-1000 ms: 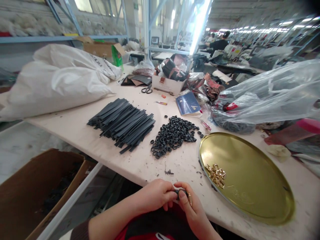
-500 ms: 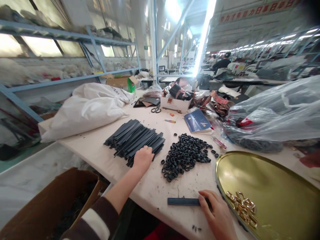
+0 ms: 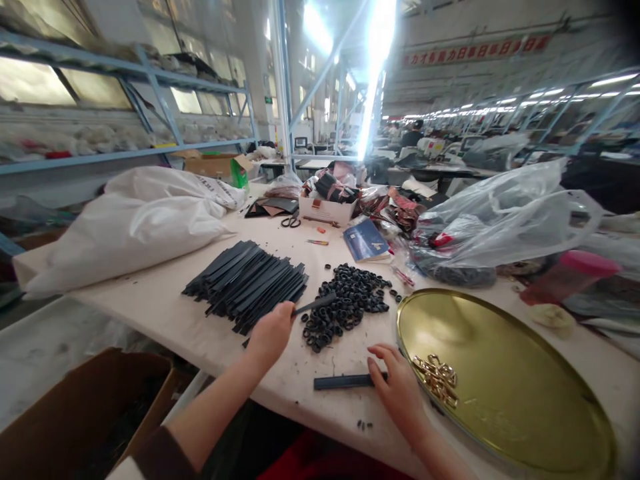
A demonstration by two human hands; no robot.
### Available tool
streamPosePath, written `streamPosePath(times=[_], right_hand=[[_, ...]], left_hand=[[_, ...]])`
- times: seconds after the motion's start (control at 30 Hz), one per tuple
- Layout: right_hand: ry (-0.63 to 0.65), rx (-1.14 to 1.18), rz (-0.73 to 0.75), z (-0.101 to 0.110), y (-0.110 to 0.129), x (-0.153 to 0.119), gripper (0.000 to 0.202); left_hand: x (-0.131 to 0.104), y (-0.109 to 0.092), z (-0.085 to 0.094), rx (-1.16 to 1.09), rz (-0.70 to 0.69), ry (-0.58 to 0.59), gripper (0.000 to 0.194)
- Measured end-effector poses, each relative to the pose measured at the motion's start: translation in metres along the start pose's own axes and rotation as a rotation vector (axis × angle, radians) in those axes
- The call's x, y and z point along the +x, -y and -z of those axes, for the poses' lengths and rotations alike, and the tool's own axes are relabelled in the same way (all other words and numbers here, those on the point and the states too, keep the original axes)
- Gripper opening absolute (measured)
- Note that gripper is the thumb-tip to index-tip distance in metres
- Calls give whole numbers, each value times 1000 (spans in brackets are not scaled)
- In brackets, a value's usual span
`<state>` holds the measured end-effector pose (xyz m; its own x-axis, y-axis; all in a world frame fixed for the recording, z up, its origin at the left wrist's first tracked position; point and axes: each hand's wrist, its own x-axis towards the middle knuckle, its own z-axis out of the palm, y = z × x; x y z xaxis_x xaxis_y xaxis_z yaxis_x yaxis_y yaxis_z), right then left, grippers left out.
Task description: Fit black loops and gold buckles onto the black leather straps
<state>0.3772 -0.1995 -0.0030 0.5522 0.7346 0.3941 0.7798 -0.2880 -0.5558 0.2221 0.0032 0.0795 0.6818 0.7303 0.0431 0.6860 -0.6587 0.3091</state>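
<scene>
My left hand (image 3: 271, 333) is closed on one black strip (image 3: 316, 304), which sticks out to the right over a heap of small black loops (image 3: 345, 300). Just left of that hand lies a thick pile of black strips (image 3: 245, 280). My right hand (image 3: 397, 387) is at the right end of a dark flat strip (image 3: 345, 381) on the table, its fingers apart and slightly bent; whether they touch the strip I cannot tell. Right of this hand is an oval gold tray (image 3: 520, 373), with gold metal buckles (image 3: 437, 379) in its left part.
Behind the heap are a blue notebook (image 3: 367, 240), scissors (image 3: 291, 221) and a filled white box (image 3: 325, 211). A white sack (image 3: 135, 220) lies at left, clear plastic bags (image 3: 490, 220) at right. An open cardboard box (image 3: 85, 407) stands below the table's left edge.
My left hand has come away from the pile with one strip in it. My right hand's fingers have lifted and spread slightly at the flat strip. The whole view has shifted.
</scene>
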Motion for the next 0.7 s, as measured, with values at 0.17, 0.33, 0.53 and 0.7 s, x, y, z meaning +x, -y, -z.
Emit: streamPosePath(times=[0.17,0.33,0.53,0.7], right_hand=[[156,-136,37,-16,16,47,23],[232,-234,35,-35,11,71,16],[320,-309,29,-30,2,74,9],[351,-346,0,-27,1,73,12]], left_hand=[[-61,-32,-19,-817,121,542,38],[-85,-35,-27,-1575,470,801,29],[-80,-32,-26,-1737,590,883,25],[-75,-35,-36,-1749,657,915,26]])
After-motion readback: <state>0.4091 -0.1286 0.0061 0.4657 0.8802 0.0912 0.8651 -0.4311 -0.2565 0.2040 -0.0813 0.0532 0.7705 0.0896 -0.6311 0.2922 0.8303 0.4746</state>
